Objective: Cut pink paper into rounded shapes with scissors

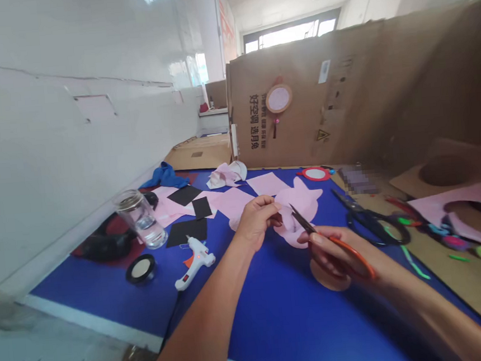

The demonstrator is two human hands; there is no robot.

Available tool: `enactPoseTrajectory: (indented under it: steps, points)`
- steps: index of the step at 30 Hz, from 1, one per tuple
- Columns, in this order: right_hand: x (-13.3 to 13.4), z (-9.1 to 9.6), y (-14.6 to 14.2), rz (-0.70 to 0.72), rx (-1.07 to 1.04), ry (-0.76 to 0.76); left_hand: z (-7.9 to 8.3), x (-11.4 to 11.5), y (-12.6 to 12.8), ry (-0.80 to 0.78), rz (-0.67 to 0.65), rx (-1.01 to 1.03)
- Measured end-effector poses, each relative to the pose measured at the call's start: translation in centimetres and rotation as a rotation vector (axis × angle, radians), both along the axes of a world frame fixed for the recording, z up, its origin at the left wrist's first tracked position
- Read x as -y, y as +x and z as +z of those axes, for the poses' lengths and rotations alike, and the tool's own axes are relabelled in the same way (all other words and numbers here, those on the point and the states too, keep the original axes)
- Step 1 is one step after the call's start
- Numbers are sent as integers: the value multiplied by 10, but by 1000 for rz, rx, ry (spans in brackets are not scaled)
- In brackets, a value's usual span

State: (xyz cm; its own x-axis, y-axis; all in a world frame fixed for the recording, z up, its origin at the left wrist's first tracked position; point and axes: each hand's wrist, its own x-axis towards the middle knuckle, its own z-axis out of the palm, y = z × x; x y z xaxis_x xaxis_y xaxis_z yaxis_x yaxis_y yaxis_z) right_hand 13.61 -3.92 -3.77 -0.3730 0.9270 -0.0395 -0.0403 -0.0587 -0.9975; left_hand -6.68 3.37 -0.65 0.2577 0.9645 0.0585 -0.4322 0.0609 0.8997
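Note:
My left hand [259,219] is closed in a pinch over the blue table, with a pale pink cut piece [286,217] at its fingertips. My right hand [328,248] grips a pair of scissors [303,220] with orange handles. Their dark blades point up and left, close to the left fingertips and the pink piece. Behind lies a larger pink cut-out [303,197] with pointed corners. A round tan piece [331,276] sits beneath my right hand, partly covered by it.
Left of me are a white glue gun [195,262], a glass jar [143,220], a roll of tape [141,269] and black squares [187,232]. On the right lie large black scissors [374,225] and pink offcuts [470,202]. A tall cardboard box [304,135] stands behind.

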Motion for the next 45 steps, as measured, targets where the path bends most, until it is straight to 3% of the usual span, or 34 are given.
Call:
enactPoseTrajectory:
  steps: [9, 26, 45]
  points:
    - [0, 7, -1, 5, -79, 76, 7, 3, 1, 47, -30, -10]
    - [5, 28, 4, -30, 200, 108, 9, 9, 5, 68, -40, -76]
    - [2, 33, -3, -72, 200, 131, 9, 11, 6, 64, -33, -111]
